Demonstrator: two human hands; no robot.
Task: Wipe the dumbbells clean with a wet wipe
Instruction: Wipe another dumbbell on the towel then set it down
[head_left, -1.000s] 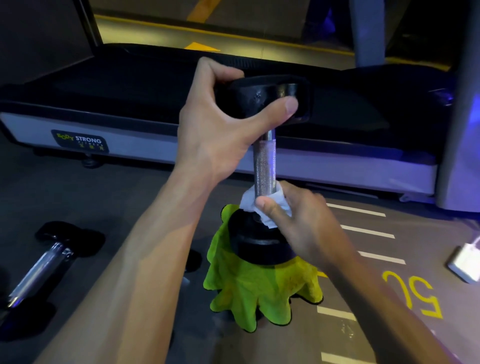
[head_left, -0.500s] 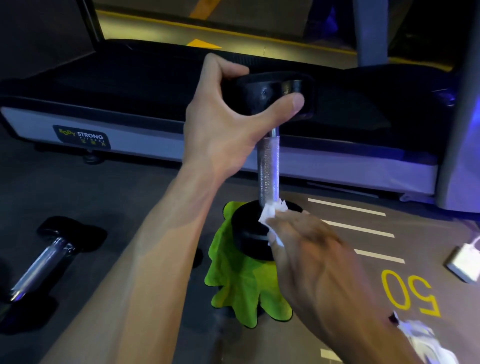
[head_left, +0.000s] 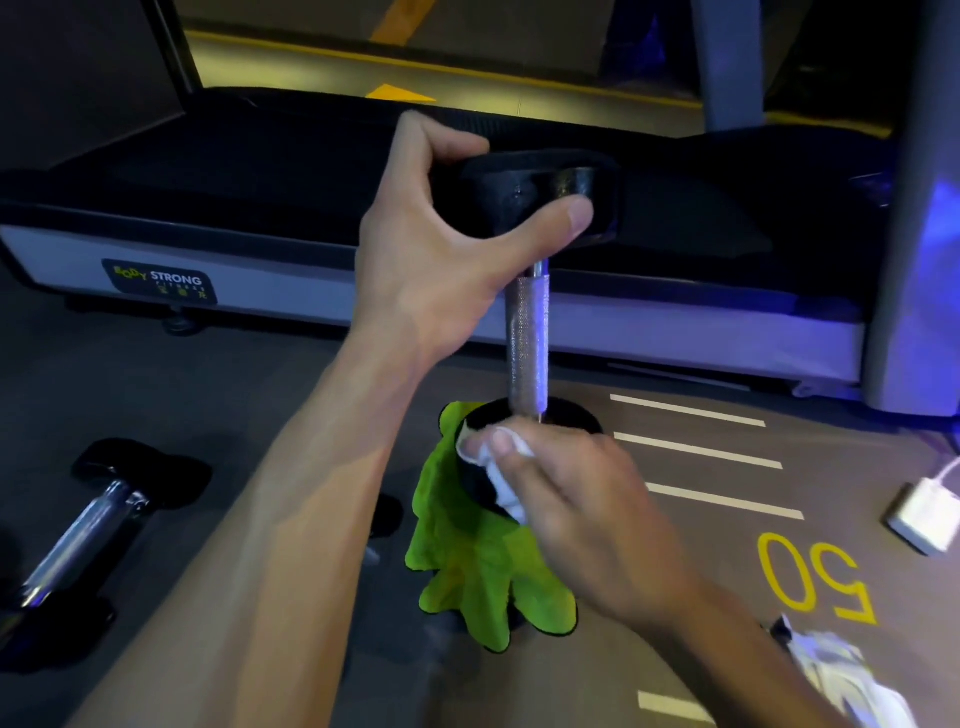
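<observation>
Gripping the top weight of the dumbbell (head_left: 527, 332) with my left hand (head_left: 441, 249), fingers curled round it, I keep it upright on the green cloth (head_left: 483, 577) so it can't tip. My right hand (head_left: 582, 509) pinches the wet wipe (head_left: 493, 457) against the bottom weight's rim, scrubbing there.

Your left hand (head_left: 441, 249) reaches forward and up, thumb and fingers (head_left: 571, 215) curled round the dumbbell (head_left: 527, 338) top; your right hand (head_left: 582, 514) lies lower, palm down, fingers bent, pressing the wet wipe (head_left: 501, 483) against its lower head
</observation>
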